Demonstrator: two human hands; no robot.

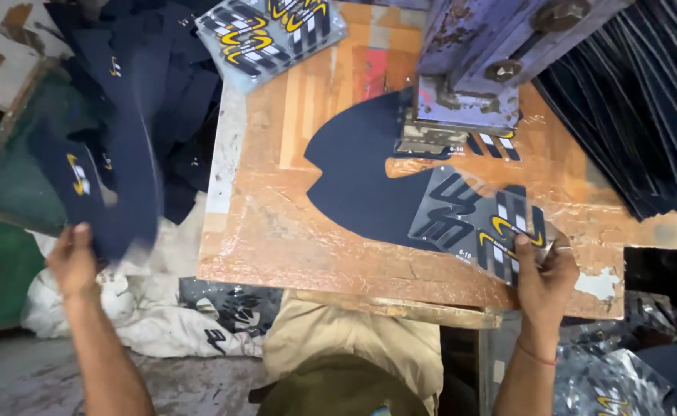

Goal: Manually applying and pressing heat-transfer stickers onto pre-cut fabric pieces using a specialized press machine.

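Observation:
My left hand (73, 258) holds a dark navy fabric piece (100, 192) with a small yellow and white emblem, out over the pile to the left of the board. On the worn wooden board (277, 231) lies another navy shoe-shaped fabric piece (354, 177). My right hand (542, 270) pinches the corner of a clear transfer sheet (477, 219) with black, yellow and white stripes, laid on that piece's lower right part. The metal press head (469, 69) hangs over the board's back edge.
A heap of navy fabric pieces (161, 85) lies at the left. A stack of transfer sheets (269, 31) sits at the board's far edge. Stacked dark pieces (646, 108) fill the right. White sacking (146, 316) and loose sheets (608, 385) lie below.

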